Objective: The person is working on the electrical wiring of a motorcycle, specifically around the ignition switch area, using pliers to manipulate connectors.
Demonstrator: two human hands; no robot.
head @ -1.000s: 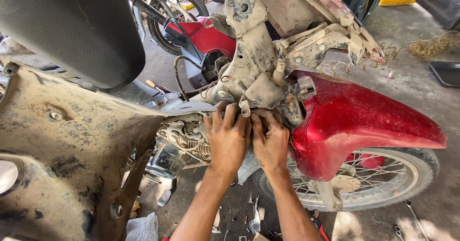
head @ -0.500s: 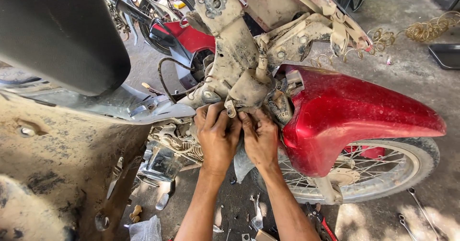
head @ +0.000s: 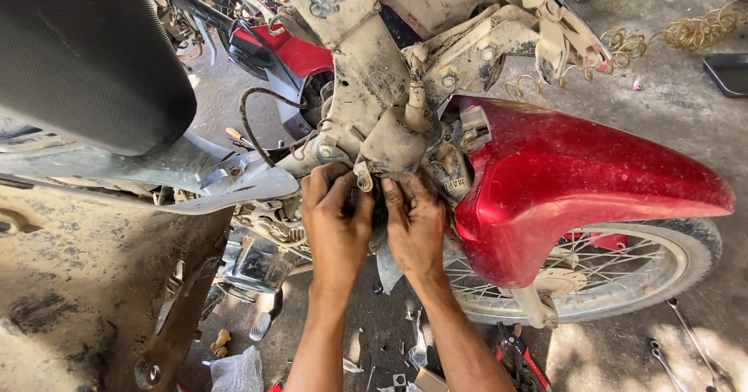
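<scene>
Hands work side by side under the motorcycle's steering neck. Left hand [head: 336, 224] and right hand [head: 417, 232] curl their fingers around a mud-caked fitting [head: 393, 146] beside the red fender [head: 576, 178]. Good practice: firm, even grip, fingertips clear of sharp bracket edges.

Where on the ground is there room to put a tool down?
Bare concrete floor shows between the red fender and the coiled wire. Below the hands, left hand and right hand, scattered small parts crowd it; wrenches lie beside the front wheel.
</scene>
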